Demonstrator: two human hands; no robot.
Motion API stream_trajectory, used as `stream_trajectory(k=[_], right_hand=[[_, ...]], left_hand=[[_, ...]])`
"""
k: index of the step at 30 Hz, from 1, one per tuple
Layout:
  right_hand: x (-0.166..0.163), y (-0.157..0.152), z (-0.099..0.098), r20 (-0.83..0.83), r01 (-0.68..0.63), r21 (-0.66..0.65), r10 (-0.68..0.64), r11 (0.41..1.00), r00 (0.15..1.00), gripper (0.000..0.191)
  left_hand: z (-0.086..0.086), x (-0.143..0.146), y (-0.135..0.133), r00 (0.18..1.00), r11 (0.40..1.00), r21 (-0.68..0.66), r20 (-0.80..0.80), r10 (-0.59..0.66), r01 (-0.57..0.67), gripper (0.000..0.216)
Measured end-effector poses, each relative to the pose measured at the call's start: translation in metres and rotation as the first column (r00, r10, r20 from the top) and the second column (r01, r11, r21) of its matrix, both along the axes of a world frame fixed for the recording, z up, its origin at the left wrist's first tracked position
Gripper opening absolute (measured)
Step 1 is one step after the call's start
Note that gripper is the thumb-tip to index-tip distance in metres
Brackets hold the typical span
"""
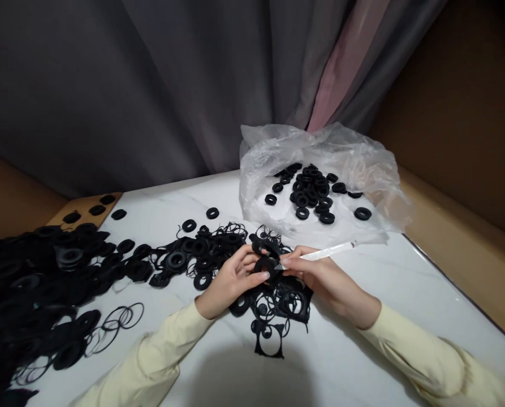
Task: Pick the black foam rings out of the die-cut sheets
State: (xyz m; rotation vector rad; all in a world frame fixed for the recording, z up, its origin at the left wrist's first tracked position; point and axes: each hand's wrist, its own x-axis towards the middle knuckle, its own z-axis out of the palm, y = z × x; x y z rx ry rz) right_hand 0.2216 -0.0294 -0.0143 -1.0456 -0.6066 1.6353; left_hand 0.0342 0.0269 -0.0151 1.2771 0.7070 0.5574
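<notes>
My left hand (235, 277) pinches a black rubber ring (264, 265) still joined to a black rubber sheet (277, 308) of ring shapes that hangs down onto the white table (405, 305). My right hand (320, 277) grips a thin white-handled blade tool (328, 252), its tip touching the ring. Both hands are closed, meeting above the table's middle. Pale yellow sleeves cover both forearms.
A clear plastic bag (354, 158) lies open at the back right with several loose black rings (311, 192) on it. A large heap of black rubber scraps and rings (31, 294) covers the left side. Thin black trim loops (120, 319) lie near front left. Grey curtain behind.
</notes>
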Motion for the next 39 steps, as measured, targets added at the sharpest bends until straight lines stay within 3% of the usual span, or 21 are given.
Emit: stream_trajectory(k=[4, 14, 21, 28, 34, 39], right_hand=[[0.000, 0.000, 0.000, 0.047, 0.014, 0.017, -0.014, 1.000, 0.999, 0.020], [0.005, -0.001, 0.004, 0.368, -0.053, 0.102, 0.012, 0.993, 0.930, 0.016], [0.005, 0.000, 0.010, 0.316, -0.019, 0.051, 0.002, 0.998, 0.949, 0.017], [0.007, 0.001, 0.003, 0.174, -0.047, 0.027, 0.042, 0.999, 0.984, 0.019], [0.005, 0.000, 0.002, 0.367, -0.020, 0.087, -0.013, 0.996, 0.930, 0.021], [0.002, -0.002, 0.000, 0.409, 0.001, 0.109, -0.046, 0.994, 0.912, 0.021]], left_hand=[[-0.001, 0.000, 0.000, 1.000, 1.000, 0.007, -0.015, 0.004, -0.004, 0.032], [0.000, 0.000, 0.000, 0.996, 1.000, 0.007, -0.080, 0.031, -0.030, 0.030], [-0.003, -0.002, 0.002, 0.997, 1.000, -0.018, -0.071, 0.019, -0.020, 0.030], [0.000, 0.000, 0.001, 0.998, 1.000, 0.001, -0.065, 0.026, -0.026, 0.027], [0.001, 0.003, -0.001, 0.993, 0.998, 0.046, -0.103, 0.050, -0.045, 0.027], [-0.001, 0.003, 0.000, 0.990, 0.996, 0.085, -0.129, 0.051, -0.040, 0.029]])
